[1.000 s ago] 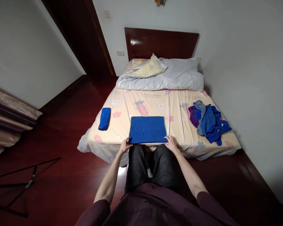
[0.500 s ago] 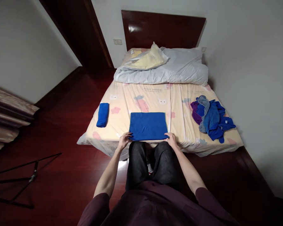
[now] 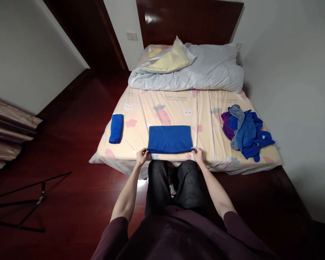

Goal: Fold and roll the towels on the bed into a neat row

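Note:
A blue towel (image 3: pixel 170 139) lies spread flat near the foot of the bed, its near edge turned up a little. My left hand (image 3: pixel 143 156) pinches the near left corner, and my right hand (image 3: pixel 197 155) pinches the near right corner. To the left, a rolled or folded blue towel (image 3: pixel 116 129) rests on the sheet. A loose heap of blue, grey and purple towels (image 3: pixel 245 131) lies on the right side of the bed.
The bed (image 3: pixel 137 104) has a patterned sheet under a plastic cover. At its head are a bundled grey quilt (image 3: pixel 213 68) and a yellow pillow (image 3: pixel 173 59). A black metal stand (image 3: pixel 40 198) is on the floor at left, near a curtain (image 3: pixel 11 133).
Both hands have lifted the towel's near edge and moved it away from me, so the towel now looks shorter front to back. The camera view has tilted slightly down.

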`<state>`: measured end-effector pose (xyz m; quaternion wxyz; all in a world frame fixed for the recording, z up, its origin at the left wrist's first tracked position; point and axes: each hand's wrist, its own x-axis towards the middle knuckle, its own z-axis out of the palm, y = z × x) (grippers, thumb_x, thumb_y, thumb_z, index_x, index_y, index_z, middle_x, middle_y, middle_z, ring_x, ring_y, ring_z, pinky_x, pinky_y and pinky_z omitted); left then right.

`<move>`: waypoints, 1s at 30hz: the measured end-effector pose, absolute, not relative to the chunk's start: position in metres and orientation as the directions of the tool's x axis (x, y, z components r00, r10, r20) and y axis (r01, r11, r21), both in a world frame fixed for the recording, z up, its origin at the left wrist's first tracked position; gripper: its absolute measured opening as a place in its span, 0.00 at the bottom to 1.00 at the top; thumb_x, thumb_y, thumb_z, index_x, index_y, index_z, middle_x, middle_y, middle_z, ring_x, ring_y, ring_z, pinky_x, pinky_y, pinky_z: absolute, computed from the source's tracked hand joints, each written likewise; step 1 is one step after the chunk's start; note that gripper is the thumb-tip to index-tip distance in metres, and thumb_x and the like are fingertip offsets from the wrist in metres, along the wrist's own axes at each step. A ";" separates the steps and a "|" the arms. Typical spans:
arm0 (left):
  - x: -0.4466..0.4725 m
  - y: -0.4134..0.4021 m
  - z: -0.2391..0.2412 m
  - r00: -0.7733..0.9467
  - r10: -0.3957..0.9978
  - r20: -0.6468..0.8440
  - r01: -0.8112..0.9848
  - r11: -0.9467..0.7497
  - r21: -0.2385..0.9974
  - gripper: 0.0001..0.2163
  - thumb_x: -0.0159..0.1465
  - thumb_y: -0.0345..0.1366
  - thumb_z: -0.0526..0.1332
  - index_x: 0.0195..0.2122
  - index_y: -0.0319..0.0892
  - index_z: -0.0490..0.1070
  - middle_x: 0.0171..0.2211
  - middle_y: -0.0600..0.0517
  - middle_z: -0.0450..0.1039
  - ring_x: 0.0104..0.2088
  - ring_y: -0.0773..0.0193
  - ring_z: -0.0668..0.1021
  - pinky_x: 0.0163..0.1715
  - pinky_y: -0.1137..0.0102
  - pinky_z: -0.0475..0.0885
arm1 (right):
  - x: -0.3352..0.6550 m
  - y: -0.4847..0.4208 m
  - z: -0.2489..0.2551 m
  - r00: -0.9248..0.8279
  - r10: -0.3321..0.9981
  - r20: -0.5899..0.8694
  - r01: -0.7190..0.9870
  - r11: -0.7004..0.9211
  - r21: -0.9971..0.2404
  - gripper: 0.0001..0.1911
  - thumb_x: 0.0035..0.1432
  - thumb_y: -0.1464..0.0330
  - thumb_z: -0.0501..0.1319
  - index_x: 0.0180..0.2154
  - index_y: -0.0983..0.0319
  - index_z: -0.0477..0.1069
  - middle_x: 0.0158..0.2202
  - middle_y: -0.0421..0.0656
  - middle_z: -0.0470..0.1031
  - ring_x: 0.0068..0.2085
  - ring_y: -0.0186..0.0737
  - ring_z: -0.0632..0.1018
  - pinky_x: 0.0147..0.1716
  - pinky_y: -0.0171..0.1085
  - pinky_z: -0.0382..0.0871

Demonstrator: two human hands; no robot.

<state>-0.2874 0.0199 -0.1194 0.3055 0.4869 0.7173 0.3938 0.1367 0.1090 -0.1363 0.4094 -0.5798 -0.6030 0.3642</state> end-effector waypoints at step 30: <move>-0.290 0.010 -0.124 -0.473 0.877 -0.082 0.546 0.365 0.755 0.16 0.66 0.46 0.57 0.36 0.40 0.79 0.38 0.42 0.84 0.42 0.50 0.84 0.46 0.63 0.75 | 0.148 0.106 -0.136 0.079 0.996 0.043 0.520 -0.005 -0.854 0.27 0.58 0.44 0.59 0.20 0.56 0.61 0.19 0.40 0.68 0.24 0.39 0.70 0.28 0.36 0.67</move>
